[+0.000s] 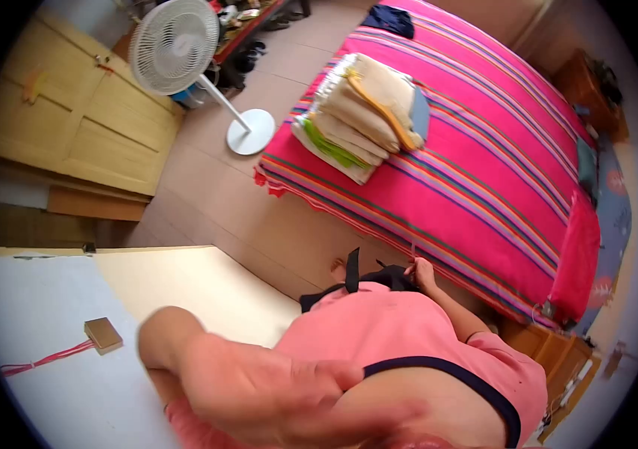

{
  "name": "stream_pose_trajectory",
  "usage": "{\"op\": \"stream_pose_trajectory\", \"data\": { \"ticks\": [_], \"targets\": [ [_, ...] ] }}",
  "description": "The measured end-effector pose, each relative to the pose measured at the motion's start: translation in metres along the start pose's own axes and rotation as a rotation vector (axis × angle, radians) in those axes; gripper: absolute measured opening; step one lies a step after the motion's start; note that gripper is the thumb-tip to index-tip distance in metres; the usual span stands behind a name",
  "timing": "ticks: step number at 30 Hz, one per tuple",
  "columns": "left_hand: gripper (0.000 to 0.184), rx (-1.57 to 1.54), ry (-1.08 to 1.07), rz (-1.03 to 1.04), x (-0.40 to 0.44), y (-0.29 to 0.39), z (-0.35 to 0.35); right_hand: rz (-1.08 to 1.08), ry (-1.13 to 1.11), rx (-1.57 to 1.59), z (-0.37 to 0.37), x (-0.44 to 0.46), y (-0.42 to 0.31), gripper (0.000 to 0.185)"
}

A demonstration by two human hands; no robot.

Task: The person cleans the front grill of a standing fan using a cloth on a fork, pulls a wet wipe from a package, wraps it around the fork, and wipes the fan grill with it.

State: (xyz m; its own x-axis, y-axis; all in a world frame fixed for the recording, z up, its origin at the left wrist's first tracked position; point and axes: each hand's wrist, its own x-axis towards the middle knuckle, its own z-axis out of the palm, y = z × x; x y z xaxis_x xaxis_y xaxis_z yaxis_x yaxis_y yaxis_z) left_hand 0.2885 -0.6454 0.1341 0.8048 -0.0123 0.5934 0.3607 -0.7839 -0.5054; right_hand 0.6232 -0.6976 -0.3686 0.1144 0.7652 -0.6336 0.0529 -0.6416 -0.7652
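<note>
Two views of hand: left hand [248, 374], fingers spread near navy-necked pink shirt [379, 322]; right hand [424, 272], grip unclear, beside waist-level black cloth garment [396, 278]. I judge garment light, limp; pinch edge.

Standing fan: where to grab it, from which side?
Probably the pole, between fan head and round base: slim, straight, unobstructed by the caged head. I'd come from the bed side, across the floor; the door stands opposite.

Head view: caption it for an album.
Left hand raised close, folded beige cloths on a pink striped bed, a white pedestal fan nearby.
</note>
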Motion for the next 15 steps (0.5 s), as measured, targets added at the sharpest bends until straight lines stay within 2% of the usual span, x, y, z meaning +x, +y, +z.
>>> {"op": "stream_pose_trajectory", "data": {
  "ticks": [1,2,4,6,7,9,13,15],
  "targets": [
    [0.025,-0.174,0.045,-0.122,-0.024,-0.013,-0.002,-0.009,-0.029,-0.007,0.027,0.01,-0.021,0.036],
    [0.022,-0.155,-0.019,-0.26,-0.046,-0.018,0.0,0.025,-0.089,-0.028,0.045,0.017,-0.04,0.032],
    [0.023,-0.057,-0.184,-0.32,-0.086,-0.044,0.016,0.023,-0.165,-0.056,0.081,0.023,-0.086,0.019],
    [0.025,-0.107,-0.24,-0.487,-0.126,-0.054,0.04,-0.025,-0.203,-0.132,0.109,0.04,-0.114,0.017],
    [0.025,-0.098,-0.248,-0.505,-0.142,-0.061,0.049,-0.08,-0.228,-0.182,0.123,0.048,-0.134,0.016],
    [0.028,-0.087,-0.331,-0.694,-0.17,-0.07,0.054,-0.041,-0.285,-0.139,0.15,0.072,-0.158,0.018],
    [0.029,0.092,-0.483,-0.839,-0.223,-0.076,0.048,-0.059,-0.382,-0.112,0.211,0.13,-0.216,0.022],
    [0.03,0.209,-0.464,-1.125,-0.247,-0.084,0.038,-0.101,-0.411,-0.101,0.25,0.151,-0.242,0.024]
  ]
}}
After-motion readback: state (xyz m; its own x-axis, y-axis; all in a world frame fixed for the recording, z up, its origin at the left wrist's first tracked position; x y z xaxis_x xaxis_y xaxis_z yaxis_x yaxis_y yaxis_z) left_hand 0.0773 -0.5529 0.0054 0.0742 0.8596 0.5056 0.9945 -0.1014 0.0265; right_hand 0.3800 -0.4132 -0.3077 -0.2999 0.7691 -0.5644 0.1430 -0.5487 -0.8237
